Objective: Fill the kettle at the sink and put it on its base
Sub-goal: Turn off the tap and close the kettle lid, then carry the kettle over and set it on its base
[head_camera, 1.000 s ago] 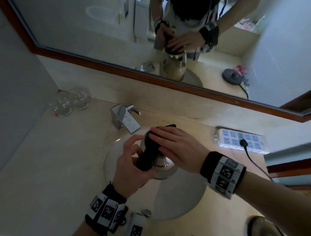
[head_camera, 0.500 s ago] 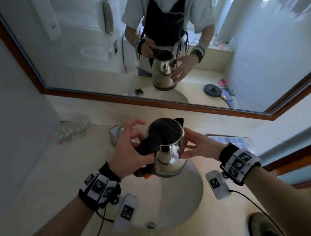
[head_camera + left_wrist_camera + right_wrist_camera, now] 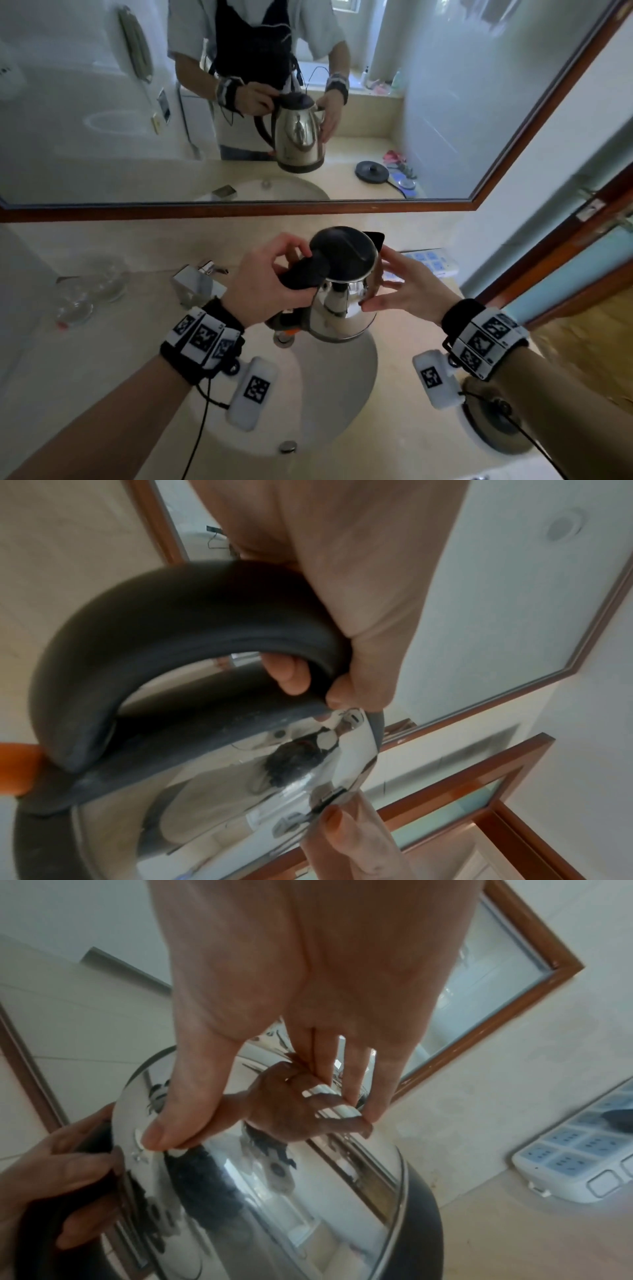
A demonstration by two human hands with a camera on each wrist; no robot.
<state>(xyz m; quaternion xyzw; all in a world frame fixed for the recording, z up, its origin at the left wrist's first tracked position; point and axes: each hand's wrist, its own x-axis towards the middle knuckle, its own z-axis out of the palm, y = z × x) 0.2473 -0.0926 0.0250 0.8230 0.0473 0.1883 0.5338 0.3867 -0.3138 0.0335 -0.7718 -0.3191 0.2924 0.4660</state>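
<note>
A steel kettle (image 3: 346, 308) with a black lid (image 3: 346, 253), which is down, hangs upright in the air over the sink basin (image 3: 325, 394). My left hand (image 3: 270, 281) grips its black handle (image 3: 192, 615), fingers curled under it and thumb on top. On the kettle's right side my right hand (image 3: 404, 291) presses thumb and straight fingers against the steel wall (image 3: 274, 1177). The round dark kettle base (image 3: 486, 421) sits on the counter at the lower right, partly hidden behind my right forearm.
A square chrome faucet (image 3: 195, 284) stands behind the basin at the left. A white power strip (image 3: 428, 263) lies against the back wall to the right. Glass cups (image 3: 89, 287) sit at the far left. A framed mirror (image 3: 308, 207) spans the wall.
The kettle has risen from low in the basin to well above it. My right hand has left the lid and now rests on the kettle's side. The left hand keeps hold of the handle.
</note>
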